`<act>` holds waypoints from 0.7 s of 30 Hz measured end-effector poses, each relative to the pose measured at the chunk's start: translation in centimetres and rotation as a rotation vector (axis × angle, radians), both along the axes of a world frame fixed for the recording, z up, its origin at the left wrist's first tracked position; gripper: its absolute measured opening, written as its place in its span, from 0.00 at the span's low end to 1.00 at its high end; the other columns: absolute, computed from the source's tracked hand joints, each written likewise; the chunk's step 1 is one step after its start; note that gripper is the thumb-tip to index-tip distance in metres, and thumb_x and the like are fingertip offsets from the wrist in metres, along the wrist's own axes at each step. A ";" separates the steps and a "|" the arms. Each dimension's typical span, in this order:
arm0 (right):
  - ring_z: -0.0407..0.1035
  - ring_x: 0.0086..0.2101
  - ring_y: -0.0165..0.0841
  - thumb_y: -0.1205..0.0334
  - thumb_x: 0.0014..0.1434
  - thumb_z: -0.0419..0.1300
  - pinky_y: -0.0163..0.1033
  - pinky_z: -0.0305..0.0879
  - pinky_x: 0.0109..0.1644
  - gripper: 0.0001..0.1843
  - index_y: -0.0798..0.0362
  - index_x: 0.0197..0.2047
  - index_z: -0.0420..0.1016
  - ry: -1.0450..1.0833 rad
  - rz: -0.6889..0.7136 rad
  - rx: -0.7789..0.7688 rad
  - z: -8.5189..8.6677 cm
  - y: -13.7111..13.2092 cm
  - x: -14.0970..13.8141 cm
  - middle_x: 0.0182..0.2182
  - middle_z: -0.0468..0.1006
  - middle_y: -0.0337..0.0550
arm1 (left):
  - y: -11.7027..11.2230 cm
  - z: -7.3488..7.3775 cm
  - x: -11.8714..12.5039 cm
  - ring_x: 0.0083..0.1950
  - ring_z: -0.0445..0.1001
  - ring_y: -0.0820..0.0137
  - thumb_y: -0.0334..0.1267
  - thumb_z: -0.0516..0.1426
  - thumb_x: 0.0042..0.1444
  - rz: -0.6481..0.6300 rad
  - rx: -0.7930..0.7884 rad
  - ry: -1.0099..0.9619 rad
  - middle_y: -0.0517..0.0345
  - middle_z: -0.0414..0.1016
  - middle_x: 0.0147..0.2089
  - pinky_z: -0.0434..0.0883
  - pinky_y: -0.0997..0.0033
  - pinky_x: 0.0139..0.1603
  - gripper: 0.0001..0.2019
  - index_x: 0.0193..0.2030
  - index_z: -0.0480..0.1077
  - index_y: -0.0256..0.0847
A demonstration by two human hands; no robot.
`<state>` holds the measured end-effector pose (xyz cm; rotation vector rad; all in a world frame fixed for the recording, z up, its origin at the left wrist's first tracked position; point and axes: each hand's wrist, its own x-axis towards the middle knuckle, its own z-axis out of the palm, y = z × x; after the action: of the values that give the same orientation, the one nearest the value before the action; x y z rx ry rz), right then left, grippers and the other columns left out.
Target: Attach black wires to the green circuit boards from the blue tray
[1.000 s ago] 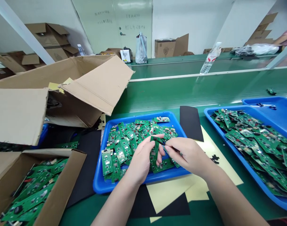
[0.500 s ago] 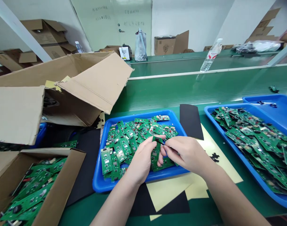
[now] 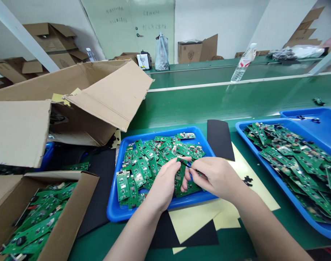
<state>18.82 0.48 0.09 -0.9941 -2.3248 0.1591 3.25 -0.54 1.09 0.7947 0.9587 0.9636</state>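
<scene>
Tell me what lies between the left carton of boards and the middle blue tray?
A black sheet, on the green table; the head view shows it.

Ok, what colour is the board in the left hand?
Green; the board shows best in the head view.

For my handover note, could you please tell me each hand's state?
Left hand: closed, holding a green circuit board.
Right hand: closed, pinching a thin black tool.

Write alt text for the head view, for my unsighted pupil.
A person's left hand holds a green circuit board over a blue tray of boards; the right hand holds a thin black object at the board's upper end.
</scene>
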 end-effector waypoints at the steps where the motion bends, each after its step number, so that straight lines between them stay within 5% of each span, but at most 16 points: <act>1: 0.59 0.19 0.27 0.68 0.61 0.47 0.34 0.50 0.24 0.16 0.53 0.22 0.64 -0.001 -0.004 0.008 0.0 0.0 0.0 0.17 0.67 0.37 | 0.0 0.0 0.0 0.17 0.62 0.76 0.38 0.52 0.53 0.001 -0.003 0.001 0.63 0.66 0.19 0.60 0.76 0.19 0.16 0.45 0.72 0.32; 21: 0.60 0.19 0.26 0.68 0.61 0.48 0.33 0.51 0.24 0.15 0.53 0.23 0.64 0.002 -0.015 -0.018 0.0 0.0 0.0 0.18 0.67 0.36 | 0.0 0.3 0.0 0.17 0.62 0.76 0.35 0.51 0.51 -0.016 -0.030 0.000 0.63 0.66 0.18 0.57 0.77 0.18 0.18 0.46 0.72 0.32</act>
<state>18.82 0.48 0.09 -1.0191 -2.3175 0.1751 3.25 -0.53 1.41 0.7760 0.9632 0.9331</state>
